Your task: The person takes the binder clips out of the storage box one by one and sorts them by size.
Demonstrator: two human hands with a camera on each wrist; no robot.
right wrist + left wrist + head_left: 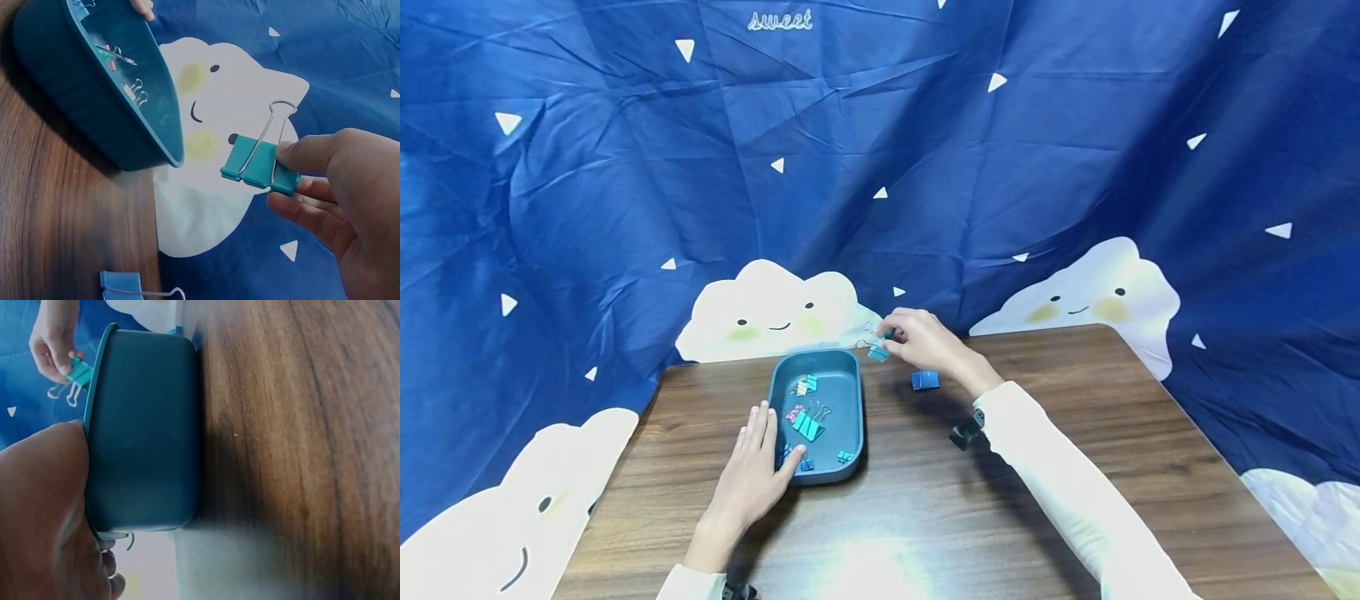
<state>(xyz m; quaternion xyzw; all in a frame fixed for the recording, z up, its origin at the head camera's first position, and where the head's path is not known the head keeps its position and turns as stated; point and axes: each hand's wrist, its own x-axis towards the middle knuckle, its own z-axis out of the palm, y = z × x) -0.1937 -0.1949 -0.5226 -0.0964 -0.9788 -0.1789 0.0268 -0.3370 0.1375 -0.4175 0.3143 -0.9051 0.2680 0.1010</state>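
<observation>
Between the thumb and fingers of my right hand [921, 340] a teal binder clip [259, 164] is pinched, its wire handles sticking out. It is held in the air beyond the far right corner of a dark teal tray [854, 417]. My left hand [752, 475] rests on the tray's left side, fingers straight along the rim and thumb over the near edge. Inside the tray lie a large teal binder clip [808, 425] and several smaller clips in pink, blue, teal and pale colours. A blue binder clip [925, 380] sits on the table below my right hand.
The wooden table [1000, 517] ends at the back against a blue cloth [865, 125] printed with clouds and white triangles. A dark wrist camera [966, 431] hangs under my right wrist. Light glares off the near part of the tabletop.
</observation>
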